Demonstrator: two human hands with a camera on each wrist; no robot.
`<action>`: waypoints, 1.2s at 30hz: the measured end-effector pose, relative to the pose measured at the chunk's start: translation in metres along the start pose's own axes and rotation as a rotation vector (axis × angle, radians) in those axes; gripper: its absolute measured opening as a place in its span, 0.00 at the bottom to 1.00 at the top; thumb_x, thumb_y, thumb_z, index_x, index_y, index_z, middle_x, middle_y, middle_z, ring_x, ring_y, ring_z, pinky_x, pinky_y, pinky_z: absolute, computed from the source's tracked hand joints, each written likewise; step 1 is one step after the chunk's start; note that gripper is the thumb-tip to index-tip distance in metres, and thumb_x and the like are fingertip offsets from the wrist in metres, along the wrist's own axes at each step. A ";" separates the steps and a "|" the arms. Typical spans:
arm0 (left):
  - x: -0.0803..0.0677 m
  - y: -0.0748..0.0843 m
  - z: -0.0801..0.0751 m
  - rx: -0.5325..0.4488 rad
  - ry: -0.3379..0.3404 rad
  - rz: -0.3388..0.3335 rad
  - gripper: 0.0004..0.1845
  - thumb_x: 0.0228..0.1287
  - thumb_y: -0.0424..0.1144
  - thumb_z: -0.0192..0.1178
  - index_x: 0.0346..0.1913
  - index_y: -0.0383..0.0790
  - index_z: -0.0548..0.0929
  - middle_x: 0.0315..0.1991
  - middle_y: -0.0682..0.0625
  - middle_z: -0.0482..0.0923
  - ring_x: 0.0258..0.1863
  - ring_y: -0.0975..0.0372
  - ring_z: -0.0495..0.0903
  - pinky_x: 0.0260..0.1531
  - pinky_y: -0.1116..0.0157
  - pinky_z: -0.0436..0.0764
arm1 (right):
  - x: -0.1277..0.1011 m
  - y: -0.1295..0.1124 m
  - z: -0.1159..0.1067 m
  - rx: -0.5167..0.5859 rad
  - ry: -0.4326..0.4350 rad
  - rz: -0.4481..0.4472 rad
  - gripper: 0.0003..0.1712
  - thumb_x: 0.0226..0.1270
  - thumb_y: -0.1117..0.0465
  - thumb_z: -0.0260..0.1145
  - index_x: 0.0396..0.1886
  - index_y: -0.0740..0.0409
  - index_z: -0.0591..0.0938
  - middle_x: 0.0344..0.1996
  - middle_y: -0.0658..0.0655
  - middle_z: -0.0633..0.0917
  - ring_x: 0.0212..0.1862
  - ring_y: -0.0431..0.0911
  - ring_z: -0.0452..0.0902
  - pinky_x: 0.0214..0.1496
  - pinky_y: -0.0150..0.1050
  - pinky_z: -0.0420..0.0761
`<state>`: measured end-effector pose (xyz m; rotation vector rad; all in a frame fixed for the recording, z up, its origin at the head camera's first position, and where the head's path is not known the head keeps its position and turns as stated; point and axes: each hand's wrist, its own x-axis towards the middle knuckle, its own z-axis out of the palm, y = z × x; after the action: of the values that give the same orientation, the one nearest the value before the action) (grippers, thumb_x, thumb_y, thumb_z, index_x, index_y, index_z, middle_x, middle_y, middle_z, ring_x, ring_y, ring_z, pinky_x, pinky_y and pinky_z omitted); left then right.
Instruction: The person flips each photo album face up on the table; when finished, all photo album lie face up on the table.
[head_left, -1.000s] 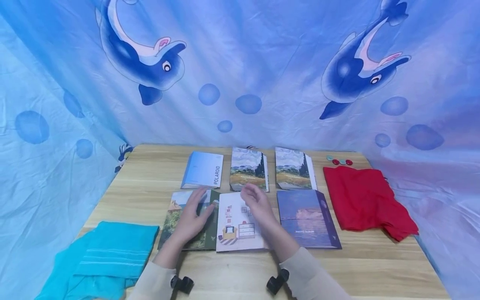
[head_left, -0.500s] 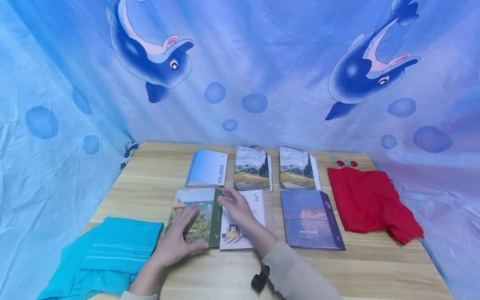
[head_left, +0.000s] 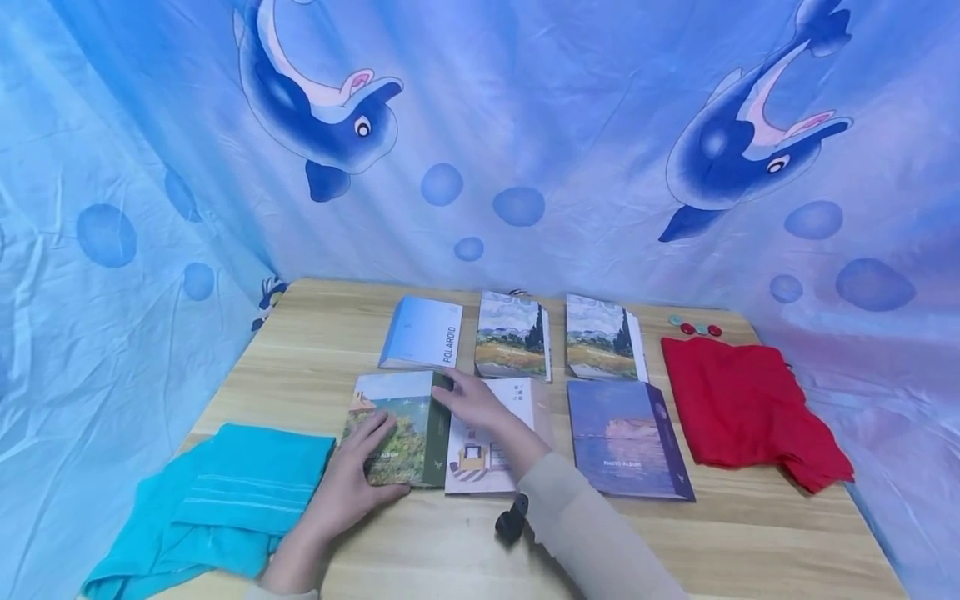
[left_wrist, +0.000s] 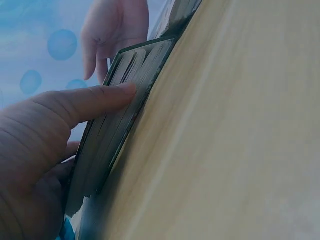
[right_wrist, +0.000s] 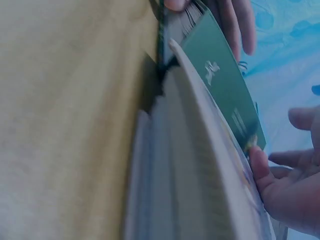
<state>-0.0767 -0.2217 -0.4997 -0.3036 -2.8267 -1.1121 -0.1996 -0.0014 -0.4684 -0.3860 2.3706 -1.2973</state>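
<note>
A photo album with a green spine and a landscape cover (head_left: 397, 421) lies at the front of the wooden table (head_left: 300, 333). My left hand (head_left: 367, 467) rests flat on its cover, the thumb against the near page edge (left_wrist: 115, 125). My right hand (head_left: 465, 400) reaches across a white album with a room drawing (head_left: 487, 442). Its straight fingers touch the far end of the green spine (right_wrist: 220, 85). The white album's pages (right_wrist: 190, 165) lie right beside the green one.
A purple photo album (head_left: 622, 442) lies to the right, with a red cloth (head_left: 750, 408) beyond it. A teal towel (head_left: 232, 492) sits front left. At the back are a blue Polaroid album (head_left: 427, 333), two painted-landscape albums (head_left: 513, 336) (head_left: 600, 337) and small round discs (head_left: 693, 327).
My right hand moved left from above the white album to the green album's spine. My left hand slid back toward the album's near edge.
</note>
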 end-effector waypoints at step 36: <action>0.000 -0.003 -0.003 -0.058 -0.020 0.004 0.60 0.37 0.54 0.84 0.76 0.44 0.66 0.79 0.43 0.56 0.77 0.42 0.52 0.71 0.31 0.43 | 0.014 0.016 -0.016 0.235 -0.054 0.031 0.28 0.78 0.52 0.61 0.74 0.49 0.73 0.33 0.53 0.81 0.13 0.41 0.60 0.18 0.36 0.71</action>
<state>-0.0771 -0.2257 -0.4995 -0.3270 -2.8136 -1.1986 -0.2200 0.0126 -0.4770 -0.3075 2.1404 -1.5109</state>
